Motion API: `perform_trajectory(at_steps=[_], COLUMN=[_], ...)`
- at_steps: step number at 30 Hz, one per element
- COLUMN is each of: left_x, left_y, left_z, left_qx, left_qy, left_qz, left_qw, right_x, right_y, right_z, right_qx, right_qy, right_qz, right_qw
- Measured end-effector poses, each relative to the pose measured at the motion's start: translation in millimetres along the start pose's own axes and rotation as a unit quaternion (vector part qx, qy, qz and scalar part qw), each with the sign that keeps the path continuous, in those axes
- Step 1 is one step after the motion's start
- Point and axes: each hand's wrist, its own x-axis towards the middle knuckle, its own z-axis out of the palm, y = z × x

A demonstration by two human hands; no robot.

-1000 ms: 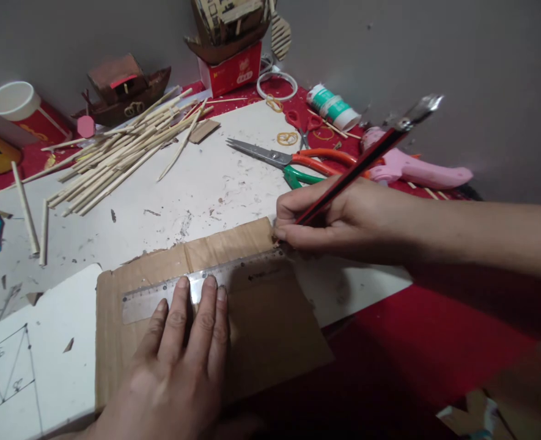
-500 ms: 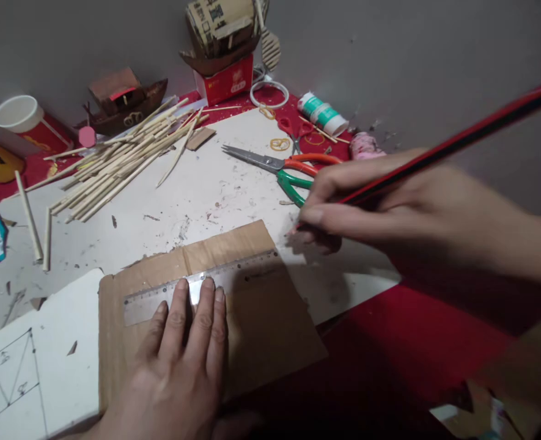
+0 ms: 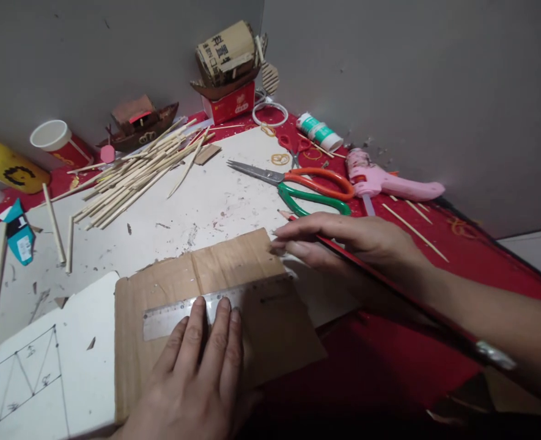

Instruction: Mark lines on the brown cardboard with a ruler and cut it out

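Flat on a clear ruler lies my left hand, its fingers stretched out. Beneath the ruler is a brown cardboard piece, and the hand's lower part covers some of it. My right hand holds a red and black pencil between thumb and fingers, at the cardboard's upper right corner. The pencil's sharpened tip points up and left, just above that corner, while its silver end reaches past the wrist. Scissors with orange and green handles lie right behind the right hand.
Wooden sticks are piled at the back left, near a red and white cup and a model boat. A pink glue gun rests at the right. White board with line drawings sits at the lower left.
My right hand has shifted down and left to the cardboard's corner, and the pencil has swung so its back end points down right. My left hand stays on the ruler; the view has shifted.
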Motion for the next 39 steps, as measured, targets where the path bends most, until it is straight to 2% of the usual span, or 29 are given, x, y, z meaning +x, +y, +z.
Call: perform_trajectory(at_steps=[4, 8, 12, 22, 28, 32, 39], left_x=[1.6, 2.7, 3.0, 0.1, -0.6, -0.4, 1.6], left_y=[-5.8, -3.4, -0.2, 0.9, 1.7, 0.5, -4.0], left_z=[-3.2, -3.8, -4.3, 4.3, 5.3, 0.2, -3.9], left_qx=[0.022, -0.006, -0.017, -0.02, -0.002, 0.019, -0.008], left_qy=[-0.016, 0.017, 0.007, 0.051, 0.042, 0.005, 0.015], left_qz=[0.047, 0.009, 0.005, 0.006, 0.01, 0.067, 0.137], left_qw=[0.999, 1.0, 1.0, 0.999, 0.999, 0.998, 0.99], right_x=[-2.2, -4.6, -2.9, 0.2, 1.6, 5.4, 9.3], right_y=[6.0, 16.7, 26.6, 32.8, 33.1, 34.7, 33.5], right_z=[0.8, 2.8, 5.9, 5.2, 5.6, 5.7, 9.4], right_qx=[-0.054, -0.103, -0.131, -0.136, -0.145, -0.153, -0.113], right_qy=[-0.007, -0.018, -0.033, -0.043, -0.027, -0.037, -0.061], right_qz=[-0.059, -0.096, -0.118, -0.073, -0.07, -0.058, -0.068], right_qw=[0.997, 0.99, 0.984, 0.987, 0.987, 0.986, 0.989])
